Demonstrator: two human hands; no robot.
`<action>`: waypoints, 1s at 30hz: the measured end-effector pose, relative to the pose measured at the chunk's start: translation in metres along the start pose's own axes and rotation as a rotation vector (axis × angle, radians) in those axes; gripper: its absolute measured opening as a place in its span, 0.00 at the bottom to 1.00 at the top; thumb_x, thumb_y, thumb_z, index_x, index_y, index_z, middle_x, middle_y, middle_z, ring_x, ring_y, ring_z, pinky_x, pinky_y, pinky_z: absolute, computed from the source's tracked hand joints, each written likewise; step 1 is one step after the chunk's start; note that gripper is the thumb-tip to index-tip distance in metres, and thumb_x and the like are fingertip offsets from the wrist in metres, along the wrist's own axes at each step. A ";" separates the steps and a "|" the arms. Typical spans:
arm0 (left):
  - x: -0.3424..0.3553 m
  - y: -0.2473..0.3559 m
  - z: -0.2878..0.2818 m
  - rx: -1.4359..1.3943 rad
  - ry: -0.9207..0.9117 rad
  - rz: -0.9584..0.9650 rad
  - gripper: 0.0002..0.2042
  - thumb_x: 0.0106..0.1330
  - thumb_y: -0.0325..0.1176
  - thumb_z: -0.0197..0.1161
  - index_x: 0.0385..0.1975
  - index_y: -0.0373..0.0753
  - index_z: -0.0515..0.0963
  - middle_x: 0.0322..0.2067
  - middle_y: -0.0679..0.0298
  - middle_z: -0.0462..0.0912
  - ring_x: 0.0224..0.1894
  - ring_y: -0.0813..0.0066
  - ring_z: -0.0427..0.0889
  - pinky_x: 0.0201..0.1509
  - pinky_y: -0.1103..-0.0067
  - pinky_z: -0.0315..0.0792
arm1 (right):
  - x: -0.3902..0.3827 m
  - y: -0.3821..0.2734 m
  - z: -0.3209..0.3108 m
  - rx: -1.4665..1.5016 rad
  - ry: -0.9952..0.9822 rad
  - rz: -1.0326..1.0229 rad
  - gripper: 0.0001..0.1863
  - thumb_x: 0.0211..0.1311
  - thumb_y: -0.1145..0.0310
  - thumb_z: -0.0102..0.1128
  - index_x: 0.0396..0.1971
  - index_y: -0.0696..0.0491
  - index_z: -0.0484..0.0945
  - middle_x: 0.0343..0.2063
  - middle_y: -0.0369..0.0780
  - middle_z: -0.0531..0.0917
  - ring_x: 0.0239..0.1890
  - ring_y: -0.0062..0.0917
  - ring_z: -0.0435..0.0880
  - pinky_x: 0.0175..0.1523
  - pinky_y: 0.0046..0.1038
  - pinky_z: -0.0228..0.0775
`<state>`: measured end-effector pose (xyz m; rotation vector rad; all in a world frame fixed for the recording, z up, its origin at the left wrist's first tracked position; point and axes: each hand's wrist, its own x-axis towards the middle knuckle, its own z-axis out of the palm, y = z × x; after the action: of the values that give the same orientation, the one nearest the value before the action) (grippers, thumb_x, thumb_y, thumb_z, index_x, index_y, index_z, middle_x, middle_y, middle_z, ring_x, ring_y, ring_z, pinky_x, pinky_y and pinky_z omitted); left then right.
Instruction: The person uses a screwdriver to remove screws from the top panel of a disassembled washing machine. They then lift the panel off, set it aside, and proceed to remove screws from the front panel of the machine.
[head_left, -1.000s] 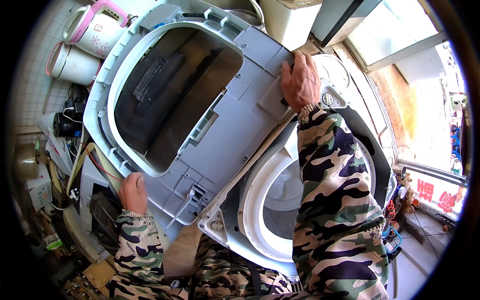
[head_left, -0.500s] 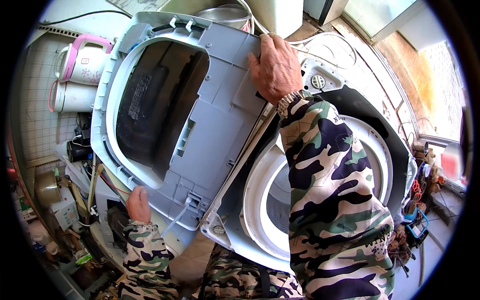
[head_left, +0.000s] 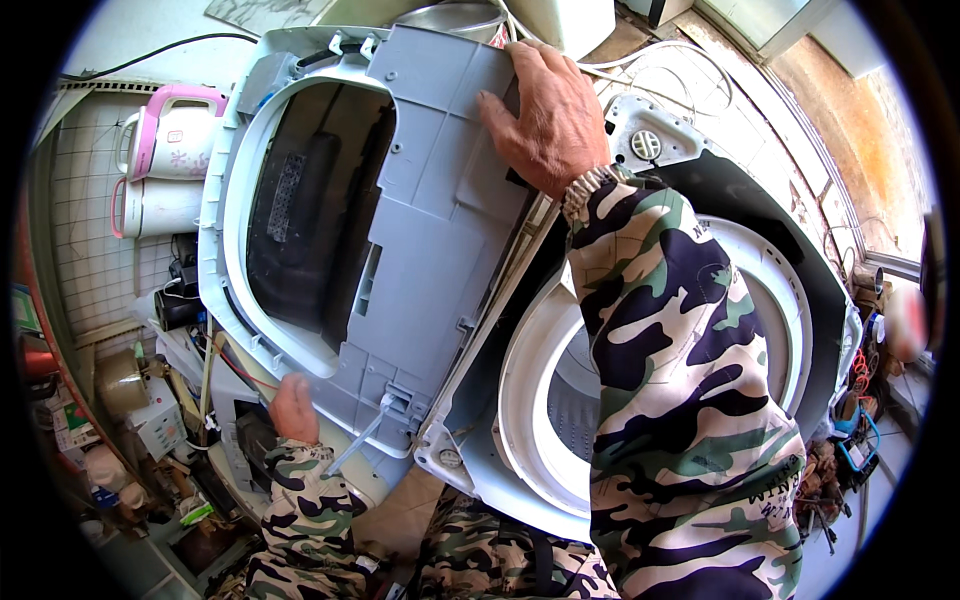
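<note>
A grey washing-machine top panel [head_left: 430, 170] shows its ribbed underside and a dark see-through lid [head_left: 310, 210], tilted up on the left of the open washer body [head_left: 470, 490]. My right hand [head_left: 548, 115] grips the panel's upper right edge, fingers curled over it. At the lower left edge my left hand [head_left: 293, 408] holds the same panel, its fingertips blurred. A pale strap or tube [head_left: 355, 450] hangs from the panel's lower corner. The white tub ring [head_left: 530, 420] is partly hidden behind my right sleeve.
Two kettle-like appliances [head_left: 175, 140] sit left on tiles. Cluttered cables, tools and boxes [head_left: 150, 420] fill the lower left. A coiled white hose [head_left: 690, 75] lies behind the washer. A doorway [head_left: 820, 90] is at upper right, with more clutter [head_left: 855, 450] below.
The panel has swung more upright, its lid opening looking narrower. My right hand has shifted up and left with the edge; the whole view has shifted too.
</note>
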<state>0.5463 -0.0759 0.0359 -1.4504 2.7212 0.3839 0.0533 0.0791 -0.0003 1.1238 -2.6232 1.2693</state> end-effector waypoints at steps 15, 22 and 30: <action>0.005 -0.016 -0.004 -0.093 -0.070 -0.014 0.10 0.71 0.33 0.59 0.42 0.32 0.79 0.34 0.49 0.83 0.37 0.53 0.83 0.45 0.65 0.75 | -0.001 0.002 0.009 -0.046 0.005 -0.077 0.46 0.52 0.48 0.76 0.62 0.64 0.67 0.54 0.55 0.75 0.59 0.47 0.74 0.65 0.41 0.68; 0.053 0.138 -0.034 -0.191 -0.084 0.248 0.26 0.55 0.33 0.75 0.53 0.33 0.75 0.52 0.51 0.79 0.56 0.52 0.78 0.62 0.66 0.71 | 0.001 -0.003 0.008 -0.044 -0.033 -0.039 0.49 0.47 0.47 0.80 0.60 0.65 0.67 0.50 0.53 0.75 0.54 0.44 0.77 0.60 0.37 0.73; 0.077 0.211 0.001 -0.018 -0.452 0.089 0.56 0.53 0.45 0.78 0.75 0.33 0.45 0.69 0.38 0.59 0.70 0.42 0.64 0.73 0.61 0.62 | -0.001 -0.006 0.003 -0.078 -0.004 -0.043 0.44 0.50 0.51 0.79 0.57 0.66 0.66 0.45 0.52 0.73 0.51 0.45 0.76 0.58 0.38 0.72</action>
<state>0.3298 -0.0258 0.0658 -1.0830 2.4226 0.6511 0.0592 0.0751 0.0016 1.1645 -2.6113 1.1475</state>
